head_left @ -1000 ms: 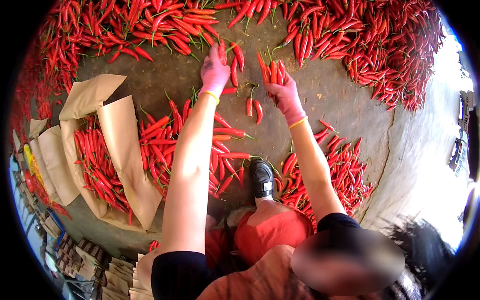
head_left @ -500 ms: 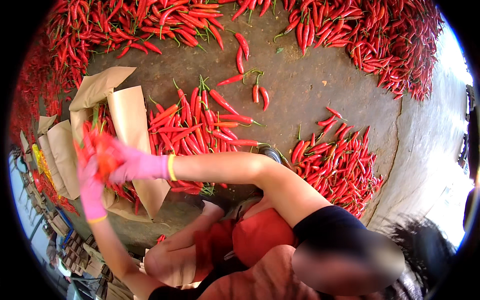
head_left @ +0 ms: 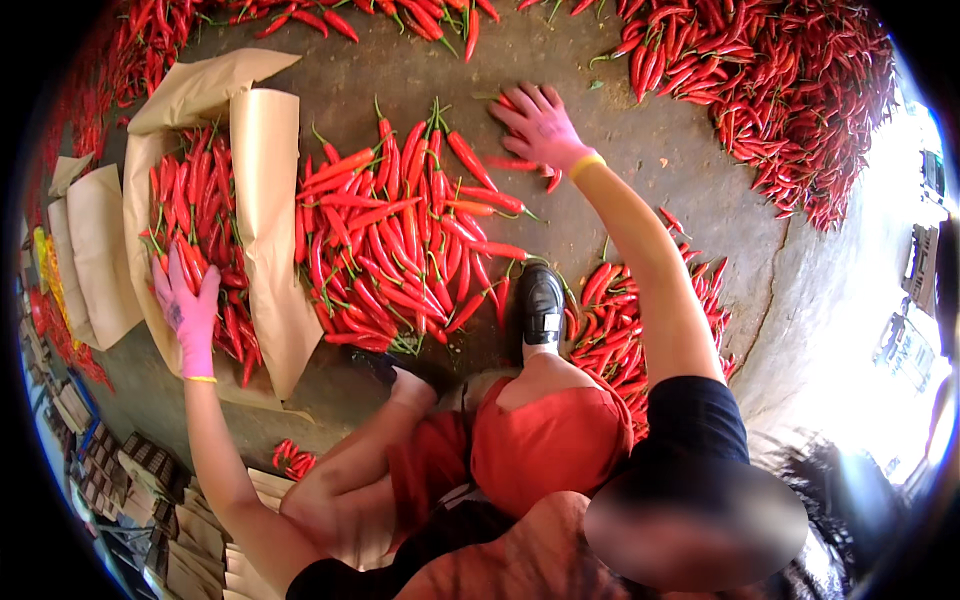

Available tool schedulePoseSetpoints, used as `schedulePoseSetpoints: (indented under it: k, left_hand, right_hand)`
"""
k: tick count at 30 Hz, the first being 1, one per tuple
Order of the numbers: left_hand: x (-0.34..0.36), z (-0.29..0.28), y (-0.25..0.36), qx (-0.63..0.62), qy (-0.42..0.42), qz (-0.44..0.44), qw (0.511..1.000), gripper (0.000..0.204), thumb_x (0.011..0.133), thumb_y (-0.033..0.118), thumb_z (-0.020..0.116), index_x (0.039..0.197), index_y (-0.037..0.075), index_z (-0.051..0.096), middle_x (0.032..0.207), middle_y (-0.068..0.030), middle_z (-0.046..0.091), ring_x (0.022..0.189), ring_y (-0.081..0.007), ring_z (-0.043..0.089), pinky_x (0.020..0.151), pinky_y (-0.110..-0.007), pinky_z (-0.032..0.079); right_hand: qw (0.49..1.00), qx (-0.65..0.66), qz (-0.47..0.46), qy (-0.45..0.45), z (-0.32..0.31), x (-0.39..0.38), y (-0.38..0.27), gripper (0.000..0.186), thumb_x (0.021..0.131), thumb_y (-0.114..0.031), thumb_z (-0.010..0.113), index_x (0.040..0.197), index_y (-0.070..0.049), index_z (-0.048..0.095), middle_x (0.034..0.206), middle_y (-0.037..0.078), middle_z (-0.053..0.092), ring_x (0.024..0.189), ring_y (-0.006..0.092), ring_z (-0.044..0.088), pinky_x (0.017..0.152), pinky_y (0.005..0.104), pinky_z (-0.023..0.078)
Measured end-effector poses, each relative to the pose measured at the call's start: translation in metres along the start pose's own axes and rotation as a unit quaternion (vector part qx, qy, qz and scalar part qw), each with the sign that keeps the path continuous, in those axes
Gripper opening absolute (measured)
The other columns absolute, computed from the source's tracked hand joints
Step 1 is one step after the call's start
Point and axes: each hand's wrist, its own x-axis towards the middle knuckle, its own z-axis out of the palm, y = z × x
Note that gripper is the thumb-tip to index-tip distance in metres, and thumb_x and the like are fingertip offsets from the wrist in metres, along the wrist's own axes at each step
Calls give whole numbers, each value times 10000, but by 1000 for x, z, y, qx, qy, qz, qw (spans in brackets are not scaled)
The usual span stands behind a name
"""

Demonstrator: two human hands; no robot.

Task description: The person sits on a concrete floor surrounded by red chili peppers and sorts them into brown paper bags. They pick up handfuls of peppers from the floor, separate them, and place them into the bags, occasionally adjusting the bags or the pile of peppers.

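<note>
My left hand (head_left: 188,312), in a pink glove with a yellow cuff, rests with spread fingers on red chili peppers (head_left: 205,185) inside a brown paper bag (head_left: 268,240). The bag's top edges are folded outward. Out over the floor reaches my right hand (head_left: 542,132), gloved alike, its fingers fanned above a few loose chilies partly hidden beneath it. Between the bag and my shoe (head_left: 542,308) lies a spread heap of red chilies (head_left: 400,240) with green stems.
A large chili pile (head_left: 790,100) covers the far right, and more chilies (head_left: 400,15) lie along the far edge. Beside my right knee is a smaller heap (head_left: 610,345). Another folded paper bag (head_left: 100,255) stands at the left. The concrete floor (head_left: 740,270) has a crack.
Both hands were together over the bag with chilies between them. My right hand has let go and swung right over the floor; my left stayed at the bag, its fingers now spread.
</note>
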Motion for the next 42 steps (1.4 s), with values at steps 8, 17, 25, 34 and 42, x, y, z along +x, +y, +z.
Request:
schedulePoseSetpoints:
  k: [8,17,25,34,42]
  left_hand:
    - [-6,12,15,79,59,-11,995,786,809,478,736,1493,256,418,1523,-209,370,1327,-434,436,1063,-534,391]
    - [2,15,15,79,73,-16,994,755,845,537,671,1497,255,413,1540,-212,350,1363,-420,408,1101,-543,355]
    - [-5,35,-5,112,92,-28,989,733,857,553,659,1497,298,407,1533,-191,369,1370,-402,409,1100,-535,361]
    - [-3,26,-9,97,44,-22,994,703,928,558,566,1507,193,407,1538,-238,342,1397,-407,365,1147,-506,293]
    - [-7,10,-4,125,-38,-80,988,742,917,658,497,1539,287,335,1607,-148,260,1433,-405,302,1147,-526,291]
  right_hand:
    - [985,14,173,-20,-66,-251,-67,426,690,-188,698,1114,-148,709,1315,125,577,1230,380,513,1016,563,373]
    - [921,193,298,-161,6,-36,-171,299,864,-364,647,1031,-117,617,938,148,709,885,360,684,757,517,518]
    - [933,222,163,-232,-26,-40,-132,309,827,-369,642,1029,-138,680,984,153,701,951,347,672,815,456,537]
    - [976,-28,92,-194,-78,-313,-106,707,749,-454,714,1410,-340,492,1454,130,406,1328,397,372,1056,661,287]
    - [930,26,202,-307,-114,-463,-143,529,762,-448,700,1265,-303,625,1344,116,496,1248,367,435,1032,675,306]
